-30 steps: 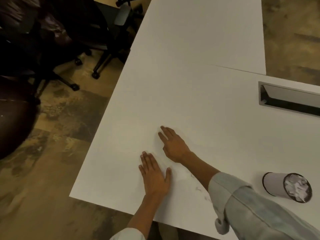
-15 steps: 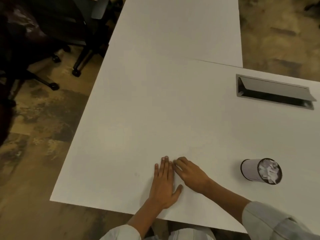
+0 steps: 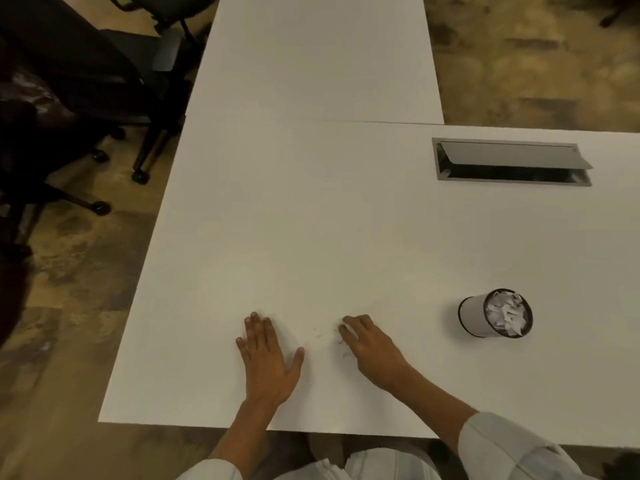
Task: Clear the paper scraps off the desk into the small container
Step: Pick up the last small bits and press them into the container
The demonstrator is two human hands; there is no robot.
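Sweeping risks scattering faint scraps (image 3: 317,336) between flat, spread left hand (image 3: 268,358) and loosely curled, seemingly empty right hand (image 3: 369,348); container (image 3: 496,318), beyond the right hand, looks brimful.

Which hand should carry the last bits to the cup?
Right. The right hand already lies on the faint scraps and is nearer the container; the left hand lies flat, farther away.

Matt smooth white desk (image 3: 311,220); container (image 3: 474,315) of paper scraps (image 3: 505,315), seemingly mesh metal.
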